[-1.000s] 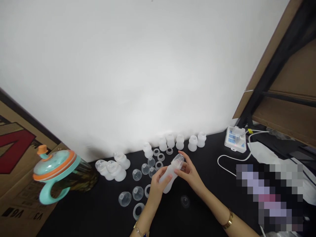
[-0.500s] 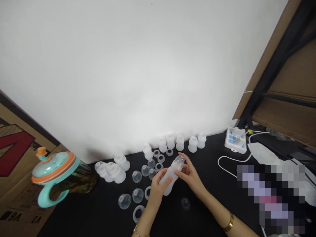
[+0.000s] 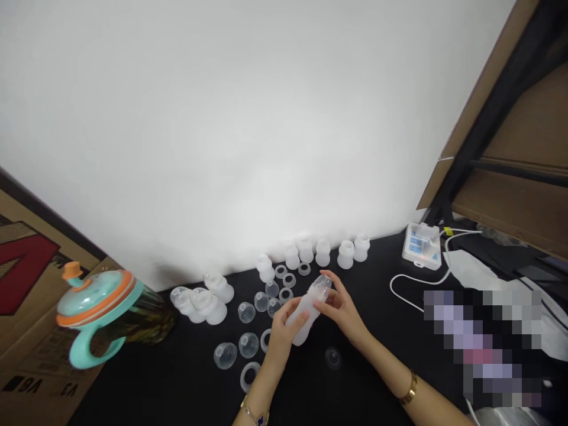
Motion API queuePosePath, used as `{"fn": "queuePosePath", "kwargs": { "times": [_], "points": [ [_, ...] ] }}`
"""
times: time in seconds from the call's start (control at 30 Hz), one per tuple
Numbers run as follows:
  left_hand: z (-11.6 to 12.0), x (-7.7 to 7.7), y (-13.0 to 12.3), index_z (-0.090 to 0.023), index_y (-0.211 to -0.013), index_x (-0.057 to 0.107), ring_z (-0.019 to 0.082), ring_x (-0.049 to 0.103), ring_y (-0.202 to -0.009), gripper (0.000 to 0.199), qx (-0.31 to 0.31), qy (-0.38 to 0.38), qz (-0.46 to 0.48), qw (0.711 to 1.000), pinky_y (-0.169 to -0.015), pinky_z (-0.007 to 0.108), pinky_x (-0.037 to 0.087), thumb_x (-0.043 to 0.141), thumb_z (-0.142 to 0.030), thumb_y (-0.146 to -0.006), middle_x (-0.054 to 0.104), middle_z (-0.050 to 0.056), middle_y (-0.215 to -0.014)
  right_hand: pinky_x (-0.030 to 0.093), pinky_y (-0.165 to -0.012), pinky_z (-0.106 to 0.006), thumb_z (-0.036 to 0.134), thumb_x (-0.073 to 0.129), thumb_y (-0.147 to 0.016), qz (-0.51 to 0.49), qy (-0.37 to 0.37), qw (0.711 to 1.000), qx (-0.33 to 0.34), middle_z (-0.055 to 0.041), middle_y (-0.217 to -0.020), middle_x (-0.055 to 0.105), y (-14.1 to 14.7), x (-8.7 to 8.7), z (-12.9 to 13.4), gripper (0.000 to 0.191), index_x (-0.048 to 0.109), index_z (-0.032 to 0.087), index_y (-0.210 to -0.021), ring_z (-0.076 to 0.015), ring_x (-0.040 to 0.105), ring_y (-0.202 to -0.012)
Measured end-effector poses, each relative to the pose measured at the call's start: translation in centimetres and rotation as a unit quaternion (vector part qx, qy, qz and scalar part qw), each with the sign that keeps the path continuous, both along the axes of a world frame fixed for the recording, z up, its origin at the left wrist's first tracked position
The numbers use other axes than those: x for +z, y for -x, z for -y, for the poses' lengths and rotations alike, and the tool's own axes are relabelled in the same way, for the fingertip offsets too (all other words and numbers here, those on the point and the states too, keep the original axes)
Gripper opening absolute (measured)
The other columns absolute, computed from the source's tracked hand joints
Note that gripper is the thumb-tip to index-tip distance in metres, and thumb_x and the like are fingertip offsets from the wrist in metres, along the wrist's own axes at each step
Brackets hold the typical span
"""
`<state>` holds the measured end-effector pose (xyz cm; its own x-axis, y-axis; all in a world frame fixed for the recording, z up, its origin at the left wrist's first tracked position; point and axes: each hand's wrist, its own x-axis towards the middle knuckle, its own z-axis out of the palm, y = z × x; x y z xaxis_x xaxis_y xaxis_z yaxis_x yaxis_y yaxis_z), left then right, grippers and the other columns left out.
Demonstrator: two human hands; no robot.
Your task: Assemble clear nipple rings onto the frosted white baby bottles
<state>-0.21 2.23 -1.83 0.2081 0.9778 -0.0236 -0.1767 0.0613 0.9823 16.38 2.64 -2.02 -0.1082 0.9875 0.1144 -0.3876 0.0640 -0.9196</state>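
My left hand (image 3: 284, 325) is wrapped round the body of a frosted white bottle (image 3: 300, 325), which leans to the upper right. At its top sits a clear dome cap (image 3: 323, 285), with the fingers of my right hand (image 3: 339, 305) closed round the cap and neck. Left of my hands lie several clear domes (image 3: 248, 345) and white rings (image 3: 251, 376). More small rings (image 3: 289, 280) lie beyond. A faint clear piece (image 3: 332, 358) rests on the black table below my right hand.
Several open white bottles (image 3: 323, 253) line the wall. Three capped bottles (image 3: 213, 307) stand left, beside a teal-lidded jug (image 3: 110, 313) and a carton (image 3: 39, 361). A power strip (image 3: 421, 247) with a white cable (image 3: 412, 278) lies right.
The view has shifted slightly. Both hands keep their hold on the bottle and its cap, with hardly any change in pose.
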Motion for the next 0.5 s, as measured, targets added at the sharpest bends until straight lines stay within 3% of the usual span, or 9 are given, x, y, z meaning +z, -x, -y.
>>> {"fn": "queuePosePath", "kwargs": {
  "times": [0.2,0.5],
  "points": [
    [-0.04,-0.07,-0.11,-0.014,-0.102,0.072,0.018,0.064,-0.064,0.044,0.01,0.018,0.012,1.0,-0.06,0.027,0.052,0.077,-0.045,-0.07,0.072,0.006,-0.083,0.052,-0.08,-0.035,0.034,0.081,-0.074,0.006,0.007,1.0,0.0,-0.0014,-0.092,0.071,-0.02,0.01,-0.06,0.073,0.038,0.031,-0.133,-0.0218,0.068,-0.087],
    [-0.12,-0.19,0.1,-0.013,-0.101,0.072,0.016,0.062,-0.062,0.045,0.004,0.031,0.018,0.999,-0.056,0.024,0.049,0.078,-0.045,-0.07,0.072,0.007,-0.083,0.053,-0.076,-0.036,0.036,0.08,-0.076,0.011,0.007,1.0,0.006,-0.0004,-0.088,0.07,0.09,-0.3,-0.02,0.073,0.036,0.03,-0.134,-0.0221,0.069,-0.083]
  ]
}}
